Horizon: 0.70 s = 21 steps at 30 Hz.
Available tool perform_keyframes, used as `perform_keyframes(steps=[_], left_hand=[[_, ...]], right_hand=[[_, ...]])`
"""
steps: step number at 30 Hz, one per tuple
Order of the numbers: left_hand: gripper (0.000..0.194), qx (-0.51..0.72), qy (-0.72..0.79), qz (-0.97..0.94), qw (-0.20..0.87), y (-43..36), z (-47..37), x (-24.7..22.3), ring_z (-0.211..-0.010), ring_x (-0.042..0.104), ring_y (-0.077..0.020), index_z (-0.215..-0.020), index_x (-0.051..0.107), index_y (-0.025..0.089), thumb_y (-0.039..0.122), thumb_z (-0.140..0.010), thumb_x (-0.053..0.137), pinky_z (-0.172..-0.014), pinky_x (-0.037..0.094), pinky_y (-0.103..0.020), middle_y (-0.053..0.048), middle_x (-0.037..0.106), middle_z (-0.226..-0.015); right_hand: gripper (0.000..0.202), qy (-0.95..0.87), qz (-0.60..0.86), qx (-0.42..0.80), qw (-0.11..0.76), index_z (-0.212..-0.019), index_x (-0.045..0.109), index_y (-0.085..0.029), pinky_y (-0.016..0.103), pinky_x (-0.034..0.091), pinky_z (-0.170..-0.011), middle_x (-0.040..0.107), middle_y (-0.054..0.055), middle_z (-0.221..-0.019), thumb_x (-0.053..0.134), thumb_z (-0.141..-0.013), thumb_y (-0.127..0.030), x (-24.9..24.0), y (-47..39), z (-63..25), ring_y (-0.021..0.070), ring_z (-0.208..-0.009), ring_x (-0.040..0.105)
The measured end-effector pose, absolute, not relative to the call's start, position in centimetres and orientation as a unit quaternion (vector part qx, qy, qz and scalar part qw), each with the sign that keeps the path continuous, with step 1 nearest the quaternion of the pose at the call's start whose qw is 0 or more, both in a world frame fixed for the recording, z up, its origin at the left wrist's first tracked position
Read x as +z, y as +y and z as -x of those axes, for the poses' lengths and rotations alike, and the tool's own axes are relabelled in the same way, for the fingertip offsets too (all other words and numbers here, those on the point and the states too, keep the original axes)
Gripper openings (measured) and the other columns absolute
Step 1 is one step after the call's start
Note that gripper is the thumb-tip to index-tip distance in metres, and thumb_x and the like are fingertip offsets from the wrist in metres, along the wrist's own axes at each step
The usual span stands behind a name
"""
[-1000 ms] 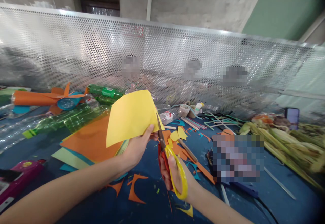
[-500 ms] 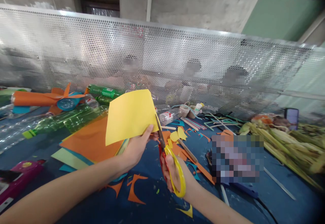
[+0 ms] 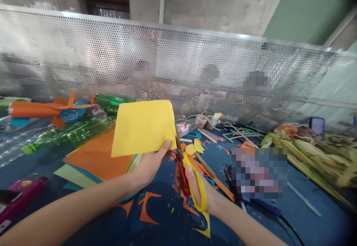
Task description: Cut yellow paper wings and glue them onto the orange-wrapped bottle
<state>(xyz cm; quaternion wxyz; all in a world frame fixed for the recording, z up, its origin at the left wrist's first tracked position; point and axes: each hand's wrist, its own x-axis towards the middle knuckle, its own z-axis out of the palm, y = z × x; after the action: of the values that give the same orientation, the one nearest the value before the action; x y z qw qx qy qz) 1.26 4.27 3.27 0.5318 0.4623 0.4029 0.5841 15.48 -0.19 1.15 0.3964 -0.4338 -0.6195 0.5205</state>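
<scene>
A sheet of yellow paper is held up in front of me, pinched at its lower right corner by my left hand. The thumb lies on its near face, and the other fingers are mostly hidden behind it. My right hand grips a pair of scissors with one yellow and one red handle. Their blades point up along the sheet's right edge; whether they are biting into the paper I cannot tell. Below my left hand lies a stack of coloured paper, orange on top.
Green plastic bottles and an orange paper pinwheel shape lie at left, near a magenta tool. Orange scraps litter the blue table. Corn husks and a phone are at right. A perforated metal screen stands behind.
The yellow sheet has turned flatter to my view and shifted slightly. The scissors' handles have spread apart, with the red one now showing more, and the blades sit slightly further right.
</scene>
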Motion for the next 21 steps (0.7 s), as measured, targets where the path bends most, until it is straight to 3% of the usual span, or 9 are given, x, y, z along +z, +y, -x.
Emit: perform_keyframes(steps=[5,11,16,21], left_hand=[[0.025,0.572,0.338,-0.465,0.584,3.6,-1.4,3.4,-0.059,0.053,-0.0150,-0.068,0.059,0.017,0.041,-0.074,0.062,-0.064,0.047,-0.027,-0.002,0.058,-0.065],[0.031,0.535,0.396,-0.514,0.541,2.9,-1.5,3.4,-0.062,0.055,-0.0163,-0.061,0.056,0.020,0.046,-0.078,0.055,-0.069,0.045,-0.027,0.000,0.057,-0.060],[0.032,0.525,0.421,-0.531,0.515,2.4,-1.3,3.7,-0.066,0.057,-0.0186,-0.061,0.057,0.021,0.046,-0.079,0.053,-0.074,0.044,-0.029,-0.003,0.060,-0.063],[0.031,0.523,0.444,-0.536,0.491,2.2,-1.3,3.9,-0.071,0.059,-0.0211,-0.061,0.058,0.021,0.046,-0.078,0.054,-0.079,0.043,-0.031,-0.005,0.063,-0.067]], right_hand=[[0.047,-0.589,0.430,0.546,0.412,-0.079,0.046,-0.021,0.031,0.049,-0.065,0.044,-0.002,-0.068,0.037,-0.081,-0.066,1.2,-0.4,-15.4,0.0123,-0.060,0.046],[0.056,-0.499,0.439,0.594,0.453,-0.077,0.049,-0.020,0.032,0.052,-0.067,0.040,-0.005,-0.061,0.051,-0.064,-0.075,2.0,-0.9,-14.4,0.0104,-0.053,0.038],[0.049,-0.510,0.423,0.599,0.450,-0.075,0.049,-0.022,0.031,0.053,-0.067,0.041,-0.004,-0.061,0.056,-0.066,-0.069,3.1,-1.3,-14.1,0.0107,-0.053,0.040],[0.055,-0.517,0.459,0.575,0.438,-0.068,0.044,-0.023,0.033,0.053,-0.060,0.035,-0.006,-0.056,0.050,-0.060,-0.077,3.1,-1.4,-13.8,0.0106,-0.045,0.036]])
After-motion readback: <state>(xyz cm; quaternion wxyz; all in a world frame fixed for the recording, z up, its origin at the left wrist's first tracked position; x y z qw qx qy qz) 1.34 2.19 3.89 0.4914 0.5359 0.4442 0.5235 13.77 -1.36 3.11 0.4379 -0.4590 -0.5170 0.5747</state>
